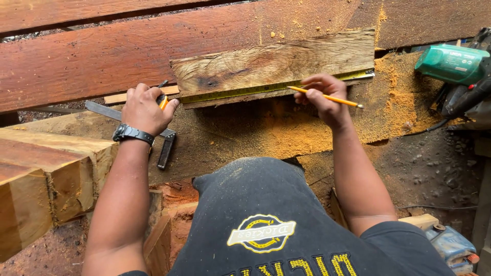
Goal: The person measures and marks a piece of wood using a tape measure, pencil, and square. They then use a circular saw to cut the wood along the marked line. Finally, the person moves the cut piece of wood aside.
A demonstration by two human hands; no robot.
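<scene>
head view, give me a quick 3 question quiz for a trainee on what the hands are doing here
1. True or false: the right hand holds a pencil.
2. What lies stretched along the near edge of the short plank? A) tape measure B) rope C) saw blade
3. Which hand holds the tape measure case?

Key: 1 true. 2 A, the yellow tape. 3 the left hand, which wears a watch.

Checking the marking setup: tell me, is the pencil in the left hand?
No, the right hand holds the yellow pencil; the left hand grips the tape measure.
</scene>
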